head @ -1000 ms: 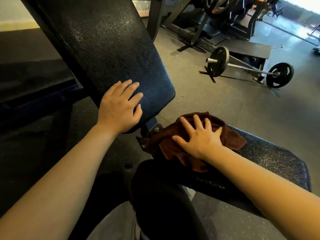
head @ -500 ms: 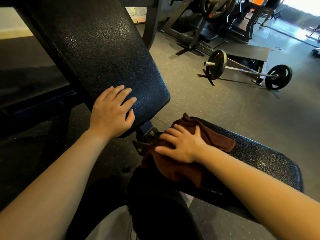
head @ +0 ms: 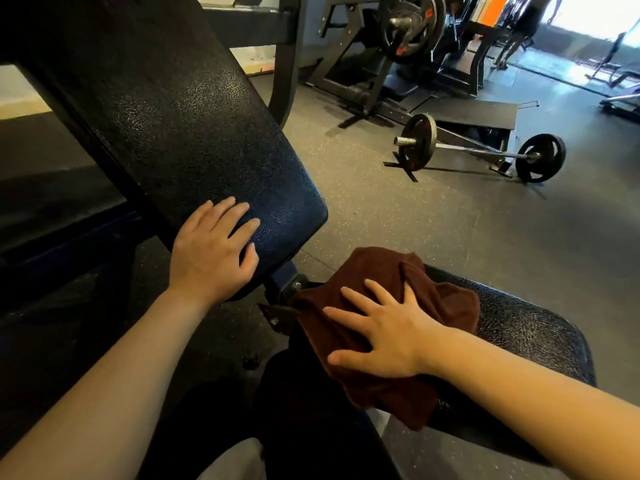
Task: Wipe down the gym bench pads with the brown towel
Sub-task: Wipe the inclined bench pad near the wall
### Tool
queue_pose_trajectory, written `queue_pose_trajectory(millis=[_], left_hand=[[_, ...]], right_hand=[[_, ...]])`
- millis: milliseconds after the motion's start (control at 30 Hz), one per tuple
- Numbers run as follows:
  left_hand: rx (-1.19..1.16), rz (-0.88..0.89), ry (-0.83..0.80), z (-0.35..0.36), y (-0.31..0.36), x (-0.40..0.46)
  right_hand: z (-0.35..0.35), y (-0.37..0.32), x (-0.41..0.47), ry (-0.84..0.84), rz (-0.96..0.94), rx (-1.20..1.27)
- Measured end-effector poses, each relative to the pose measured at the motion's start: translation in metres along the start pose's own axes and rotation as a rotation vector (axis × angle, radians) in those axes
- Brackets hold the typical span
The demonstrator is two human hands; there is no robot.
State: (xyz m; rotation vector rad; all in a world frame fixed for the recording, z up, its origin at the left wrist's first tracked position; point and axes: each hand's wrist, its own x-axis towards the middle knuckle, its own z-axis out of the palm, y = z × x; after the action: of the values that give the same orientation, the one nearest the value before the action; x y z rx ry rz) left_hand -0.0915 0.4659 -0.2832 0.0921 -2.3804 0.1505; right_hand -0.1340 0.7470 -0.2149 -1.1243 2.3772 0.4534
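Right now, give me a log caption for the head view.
Right hand presses brown towel on seat pad; left hand rests on back pad.

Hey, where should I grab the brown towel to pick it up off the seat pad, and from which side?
Probably the raised fold at the far end of the brown towel, coming from above. It stands bunched above the seat pad, so fingers can close around it. The right hand lies flat on the middle; the near end drapes over the pad's edge.

Both bare forearms reach forward. Left hand point(head: 214, 249) lies flat, fingers straight and close together, thumb tucked alongside. Right hand point(head: 384, 332) is palm-down too, fingers spread wide, pressing down.
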Motion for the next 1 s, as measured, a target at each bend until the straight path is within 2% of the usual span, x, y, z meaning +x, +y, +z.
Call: queue_pose_trajectory(millis=[133, 267, 567, 800, 867, 1000], left_hand=[[0.014, 0.001, -0.03, -0.002, -0.001, 0.001], [0.03, 0.007, -0.064, -0.004, 0.001, 0.001], [0.05, -0.039, -0.056, -0.007, 0.01, -0.004], [0.051, -0.065, -0.034, -0.009, 0.008, -0.003], [0.051, -0.075, -0.045, -0.01, 0.009, -0.002], [0.056, -0.097, -0.101, -0.014, 0.011, -0.002]], right_hand=[[-0.006, 0.019, 0.025, 0.008, 0.115, 0.084], [-0.005, 0.02, 0.029, -0.006, 0.174, 0.065], [0.014, 0.015, -0.032, -0.009, -0.031, 0.016], [-0.016, 0.028, 0.048, -0.029, 0.203, 0.082], [-0.013, 0.021, 0.051, -0.023, 0.157, 0.015], [0.005, 0.005, 0.009, -0.012, -0.122, -0.052]])
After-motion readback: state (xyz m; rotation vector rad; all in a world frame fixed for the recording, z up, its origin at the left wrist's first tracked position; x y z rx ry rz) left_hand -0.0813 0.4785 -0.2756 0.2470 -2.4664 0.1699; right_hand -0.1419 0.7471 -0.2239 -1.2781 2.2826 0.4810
